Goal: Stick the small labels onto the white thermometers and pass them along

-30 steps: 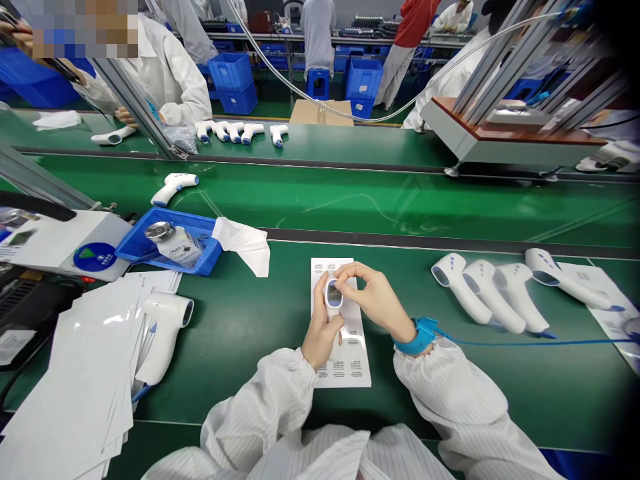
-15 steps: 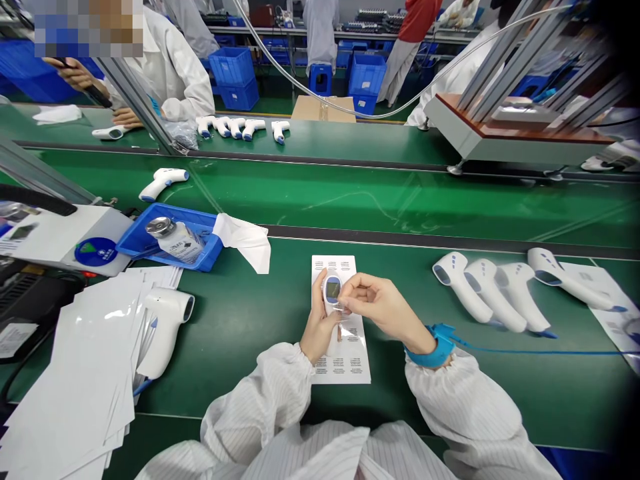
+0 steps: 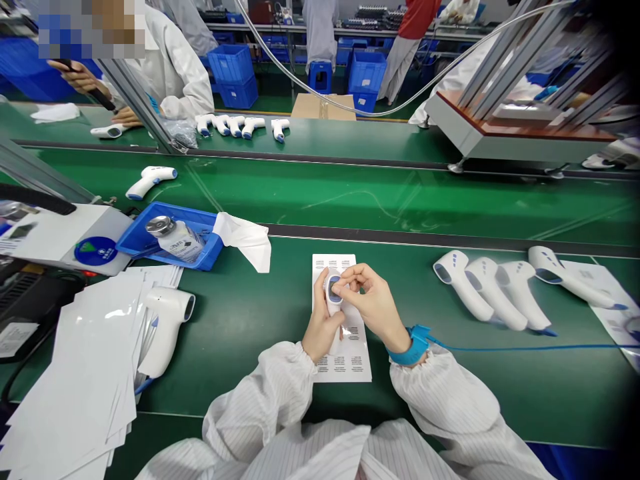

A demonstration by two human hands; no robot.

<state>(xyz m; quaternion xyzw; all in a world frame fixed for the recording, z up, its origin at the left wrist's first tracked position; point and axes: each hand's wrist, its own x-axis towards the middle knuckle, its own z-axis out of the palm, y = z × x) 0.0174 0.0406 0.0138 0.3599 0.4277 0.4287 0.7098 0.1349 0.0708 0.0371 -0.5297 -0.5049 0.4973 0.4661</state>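
My left hand (image 3: 320,327) is wrapped round a white handheld thermometer (image 3: 333,300), screen end up, over a white sticker sheet (image 3: 350,353) on the green bench. My right hand (image 3: 370,300) pinches its fingertips against the thermometer's screen; whether something small is between them I cannot make out. A blue wrist strap (image 3: 413,337) with a blue cord sits on my right wrist.
Several white thermometers (image 3: 480,287) lie to the right. Left are one thermometer (image 3: 163,330), a stack of white sheets (image 3: 75,387), a blue tray (image 3: 200,250) with a bottle (image 3: 175,239), a white cloth (image 3: 245,240). Another thermometer (image 3: 147,180) rides the conveyor; a person works beyond.
My right hand lifted from the thermometer's lower part back up onto its screen. The thermometer on the conveyor drifted left.
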